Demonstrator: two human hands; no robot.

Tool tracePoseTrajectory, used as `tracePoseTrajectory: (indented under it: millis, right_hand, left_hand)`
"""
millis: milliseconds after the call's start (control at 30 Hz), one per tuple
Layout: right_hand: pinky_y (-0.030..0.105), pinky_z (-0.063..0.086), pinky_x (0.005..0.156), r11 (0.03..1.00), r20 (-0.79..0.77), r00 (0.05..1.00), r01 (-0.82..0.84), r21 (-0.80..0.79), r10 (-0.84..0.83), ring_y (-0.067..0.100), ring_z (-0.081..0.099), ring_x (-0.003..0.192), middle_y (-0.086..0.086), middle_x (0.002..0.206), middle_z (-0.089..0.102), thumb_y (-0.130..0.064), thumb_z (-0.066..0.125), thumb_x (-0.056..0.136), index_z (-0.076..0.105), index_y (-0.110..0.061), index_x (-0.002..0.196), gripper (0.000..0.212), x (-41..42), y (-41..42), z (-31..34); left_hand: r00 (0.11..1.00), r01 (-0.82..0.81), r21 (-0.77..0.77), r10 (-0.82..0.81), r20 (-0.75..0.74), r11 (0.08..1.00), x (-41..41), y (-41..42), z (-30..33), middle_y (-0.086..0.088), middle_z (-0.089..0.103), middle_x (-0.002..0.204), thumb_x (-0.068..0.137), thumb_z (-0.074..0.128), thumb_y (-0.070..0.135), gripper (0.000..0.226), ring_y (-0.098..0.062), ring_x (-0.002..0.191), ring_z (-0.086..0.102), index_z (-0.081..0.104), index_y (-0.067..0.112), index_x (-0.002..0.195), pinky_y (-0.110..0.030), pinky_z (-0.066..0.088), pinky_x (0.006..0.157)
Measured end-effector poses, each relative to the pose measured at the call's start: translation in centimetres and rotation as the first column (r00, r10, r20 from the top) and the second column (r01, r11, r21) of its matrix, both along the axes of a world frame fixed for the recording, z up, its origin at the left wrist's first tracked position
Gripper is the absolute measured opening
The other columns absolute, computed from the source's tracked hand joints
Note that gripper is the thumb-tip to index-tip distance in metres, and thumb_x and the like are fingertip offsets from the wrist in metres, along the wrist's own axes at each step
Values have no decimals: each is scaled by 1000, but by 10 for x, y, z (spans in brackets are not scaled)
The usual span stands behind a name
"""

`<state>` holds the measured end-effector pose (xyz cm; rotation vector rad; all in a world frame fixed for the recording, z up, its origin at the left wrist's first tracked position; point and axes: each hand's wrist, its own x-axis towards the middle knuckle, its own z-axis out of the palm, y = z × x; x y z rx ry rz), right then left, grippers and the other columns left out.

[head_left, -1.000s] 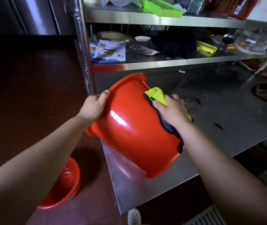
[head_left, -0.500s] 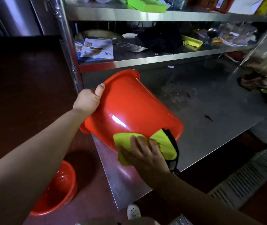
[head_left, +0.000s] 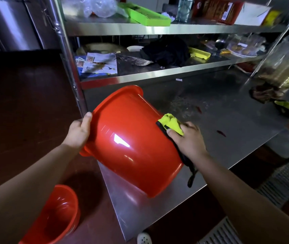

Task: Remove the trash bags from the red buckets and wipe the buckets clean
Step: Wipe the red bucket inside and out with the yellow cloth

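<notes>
Over the steel desk [head_left: 228, 124], left hand [head_left: 77, 132] grips a bagless glossy red plastic bucket's [head_left: 131, 138] rim; right hand [head_left: 187, 138] presses a yellow cloth [head_left: 172, 121] against it; a second red bucket [head_left: 55, 215] waits on the floor.

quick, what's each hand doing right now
Left hand: grips the rim of the tilted red bucket.
Right hand: presses the yellow cloth against the bucket's side, fingers fairly flat.

Dim room with a dark reddish-brown floor [head_left: 20, 106] and a slotted floor drain grate [head_left: 281, 184] at lower right. Stainless steel table [head_left: 237, 131] under two steel shelves [head_left: 157, 29], cluttered. Brushed steel cabinet fronts [head_left: 8, 22] at upper left.
</notes>
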<state>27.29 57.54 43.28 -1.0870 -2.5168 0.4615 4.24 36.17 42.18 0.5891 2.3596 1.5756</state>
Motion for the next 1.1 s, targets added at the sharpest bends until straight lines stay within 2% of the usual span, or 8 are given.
tracePoseTrajectory:
  millis: [167, 233, 333, 467, 600, 767, 933, 1100]
  right_hand:
    - [42, 44, 79, 934, 38, 990, -137, 330, 132, 27, 44, 99, 4, 114, 54, -64, 40, 77, 65, -30, 111, 54, 13, -55, -8]
    - [41, 42, 72, 863, 83, 968, -250, 439, 238, 27, 45, 93, 4, 111, 56, -67, 40, 79, 57, -39, 121, 53, 13, -85, -11]
    - [41, 38, 73, 707, 204, 896, -438, 555, 395, 27, 45, 94, 4, 113, 58, -68, 34, 79, 48, -43, 128, 57, 3, -119, -16]
    - [40, 37, 75, 599, 309, 814, -574, 559, 492, 25, 46, 100, 1, 118, 56, -64, 41, 74, 47, -45, 127, 56, -29, -135, -6]
    - [40, 40, 73, 639, 227, 836, -532, 556, 499, 25, 48, 96, -3, 113, 56, -62, 62, 68, 55, -46, 120, 55, -79, -128, 12]
    - [38, 39, 77, 821, -15, 880, -436, 369, 474, 29, 48, 98, -3, 113, 57, -58, 57, 72, 70, -34, 105, 42, -124, -80, 27]
    - [34, 41, 85, 878, -146, 868, -458, 140, 475, 24, 48, 102, -4, 114, 58, -59, 54, 73, 74, -22, 98, 48, -131, -47, 24]
    - [30, 39, 64, 886, -387, 906, -313, -341, 171, 14, 54, 70, 7, 76, 59, -42, 68, 74, 68, -4, 79, 39, -131, -7, 18]
  left_hand:
    - [970, 111, 90, -127, 208, 990, -3, -38, 1, -19, 51, 65, 97, 38, 39, 42, -28, 57, 53, 56, 7, 77, -36, 45, 58]
    - [981, 150, 125, -164, 108, 981, -11, -33, 18, -8, 60, 75, 96, 44, 32, 30, -18, 66, 59, 62, 13, 81, -37, 47, 68]
    - [982, 180, 29, -181, 46, 983, -24, -23, 34, -3, 66, 90, 86, 50, 58, 52, -15, 83, 60, 68, 9, 91, -34, 48, 84]
    - [990, 140, -17, -140, -7, 990, -21, -23, 31, -1, 54, 81, 94, 41, 52, 46, -9, 72, 49, 61, 12, 86, -12, 41, 63]
    - [994, 111, -6, -111, -7, 994, -14, -18, 27, -1, 41, 61, 97, 37, 47, 50, -5, 51, 38, 50, 8, 68, -22, 34, 49]
    - [992, 125, 51, -125, 8, 991, -13, -16, 19, 0, 33, 56, 97, 37, 47, 48, -8, 46, 31, 45, 11, 65, -24, 29, 47]
    - [990, 132, 89, -135, 32, 987, -13, -15, 15, -6, 34, 59, 89, 41, 60, 64, -12, 52, 34, 47, 0, 67, -25, 31, 53]
    - [983, 160, 122, -169, 70, 980, -11, -25, 10, -8, 60, 71, 87, 45, 61, 68, -15, 67, 56, 62, -5, 82, -36, 51, 73]
